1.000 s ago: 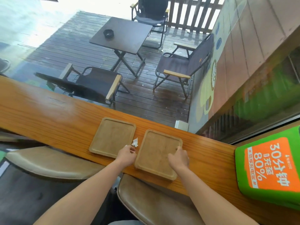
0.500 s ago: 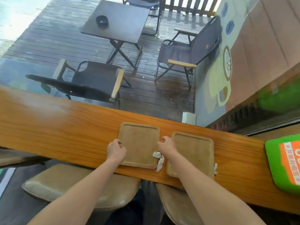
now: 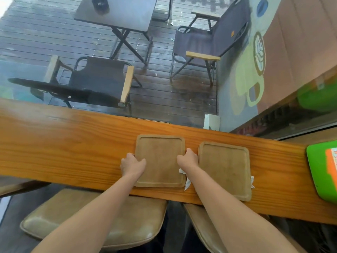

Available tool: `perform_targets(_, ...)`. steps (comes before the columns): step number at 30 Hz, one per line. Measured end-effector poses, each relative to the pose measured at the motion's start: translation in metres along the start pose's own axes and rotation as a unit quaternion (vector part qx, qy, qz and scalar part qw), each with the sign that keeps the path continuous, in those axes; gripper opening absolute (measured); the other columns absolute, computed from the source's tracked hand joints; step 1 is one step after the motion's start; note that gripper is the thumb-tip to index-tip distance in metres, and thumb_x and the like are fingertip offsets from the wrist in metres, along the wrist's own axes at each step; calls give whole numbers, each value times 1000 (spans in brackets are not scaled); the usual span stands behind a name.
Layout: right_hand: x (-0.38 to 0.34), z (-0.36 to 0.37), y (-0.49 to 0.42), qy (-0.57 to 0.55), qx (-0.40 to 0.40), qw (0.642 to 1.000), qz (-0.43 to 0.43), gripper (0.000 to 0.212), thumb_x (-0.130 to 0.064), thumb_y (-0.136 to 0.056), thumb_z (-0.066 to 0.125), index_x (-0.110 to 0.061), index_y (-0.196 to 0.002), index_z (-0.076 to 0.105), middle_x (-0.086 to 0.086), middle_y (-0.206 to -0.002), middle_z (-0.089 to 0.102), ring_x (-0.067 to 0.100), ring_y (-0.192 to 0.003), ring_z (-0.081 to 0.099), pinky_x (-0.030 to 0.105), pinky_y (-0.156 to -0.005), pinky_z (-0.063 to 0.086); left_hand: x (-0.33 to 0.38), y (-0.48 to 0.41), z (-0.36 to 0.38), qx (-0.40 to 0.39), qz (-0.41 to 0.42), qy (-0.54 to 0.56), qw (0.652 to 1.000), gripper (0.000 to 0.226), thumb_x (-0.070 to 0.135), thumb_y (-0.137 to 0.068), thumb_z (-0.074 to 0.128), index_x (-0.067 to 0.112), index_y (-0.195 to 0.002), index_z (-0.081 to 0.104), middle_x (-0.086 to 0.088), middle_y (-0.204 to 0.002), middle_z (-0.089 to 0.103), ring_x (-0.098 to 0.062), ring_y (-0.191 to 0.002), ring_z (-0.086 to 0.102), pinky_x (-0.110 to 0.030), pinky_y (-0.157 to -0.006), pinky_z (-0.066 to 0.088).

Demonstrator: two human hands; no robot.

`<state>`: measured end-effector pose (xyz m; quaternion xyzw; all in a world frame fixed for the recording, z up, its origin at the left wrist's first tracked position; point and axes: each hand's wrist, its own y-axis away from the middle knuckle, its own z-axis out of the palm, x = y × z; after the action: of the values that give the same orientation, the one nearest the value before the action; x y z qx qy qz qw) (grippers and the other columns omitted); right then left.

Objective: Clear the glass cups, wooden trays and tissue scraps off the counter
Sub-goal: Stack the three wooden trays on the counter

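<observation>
Two square wooden trays lie side by side on the long wooden counter [image 3: 73, 152]. My left hand [image 3: 132, 164] grips the left edge of the left tray [image 3: 160, 159], thumb on top. My right hand [image 3: 188, 159] holds that same tray's right edge, in the gap before the right tray [image 3: 225, 170]. A white tissue scrap [image 3: 187, 183] lies between the trays, partly under my right forearm. Another tissue scrap [image 3: 252, 181] pokes out at the right tray's right edge. No glass cups are in view.
A green and orange box [image 3: 321, 170] stands on the counter at the far right. Two padded stools [image 3: 94, 220] sit below the counter's near edge. Beyond the window are a deck, a dark table and folding chairs.
Both hands shifted from the right tray to the left tray, now gripping its two side edges. The view has moved closer and further down.
</observation>
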<state>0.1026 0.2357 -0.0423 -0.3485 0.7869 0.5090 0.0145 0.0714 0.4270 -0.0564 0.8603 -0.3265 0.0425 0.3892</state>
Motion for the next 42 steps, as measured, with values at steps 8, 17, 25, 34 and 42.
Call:
perform_targets(8, -7, 1, -2, -17, -17, 999, 30, 58, -19, -94, 46, -5, -148, 31, 15, -154, 29, 36, -139, 34, 47, -110, 37, 0, -1, -7, 8, 7, 73, 997, 50, 36, -88, 68, 3, -125, 61, -13, -120, 66, -28, -104, 62, -33, -76, 47)
perform_targets(17, -6, -2, -4, -109, -25, 993, 49, 58, -20, -89, 53, -6, -143, 38, 12, -146, 43, 34, -129, 47, 49, -104, 45, -6, -10, -13, 4, -8, 120, 993, 61, 37, -86, 72, 7, -134, 51, -14, -133, 54, -30, -115, 57, -42, -91, 52)
perform_targets(25, -10, -8, -1, -199, -35, 979, 22, 43, -22, -93, 64, -19, -129, 39, 8, -129, 54, 22, -106, 54, 37, -86, 49, -2, -7, -34, 37, 75, 201, 976, 31, 26, -91, 69, 17, -118, 56, -5, -117, 63, -20, -98, 59, -33, -75, 53)
perform_targets(34, -21, -31, 24, -283, -25, 958, -44, 23, -19, -102, 51, -13, -124, 49, 9, -125, 61, 26, -115, 58, 45, -103, 48, 36, 11, -69, 72, 200, 212, 954, 26, 25, -93, 64, 20, -118, 60, 4, -107, 64, -15, -96, 61, -18, -67, 49)
perform_targets(42, -25, -75, 55, -316, 22, 943, -98, 23, -21, -104, 45, -9, -123, 49, 12, -122, 61, 29, -115, 58, 49, -104, 47, 73, 37, -86, 52, 293, 209, 932, 29, 40, -93, 61, 24, -118, 60, 7, -102, 62, -12, -93, 59, -18, -66, 48)
